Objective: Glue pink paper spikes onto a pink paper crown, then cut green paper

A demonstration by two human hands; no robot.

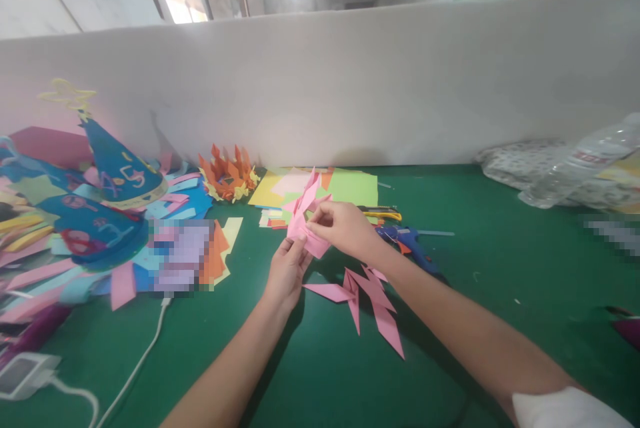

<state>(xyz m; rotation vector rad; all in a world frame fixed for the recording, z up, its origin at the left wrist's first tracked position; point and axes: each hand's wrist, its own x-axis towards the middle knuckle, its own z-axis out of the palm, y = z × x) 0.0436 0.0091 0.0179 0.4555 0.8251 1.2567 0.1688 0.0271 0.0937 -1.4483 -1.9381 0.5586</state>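
Head view: both hands clamped on a pink paper piece [303,213], held just above the green surface [475,295], centre frame. L hand [287,271] pinches its lower edge from below; R hand [341,228] grips its right side w/ fingertips. Piece is folded, w/ several sharp spikes fanning up and out. More pink folded spikes [370,295] lie flat on the surface just under the R wrist. Blue glue gun [409,241] and yellow cutter [381,215] sit behind the R hand, near the coloured sheets [350,187].
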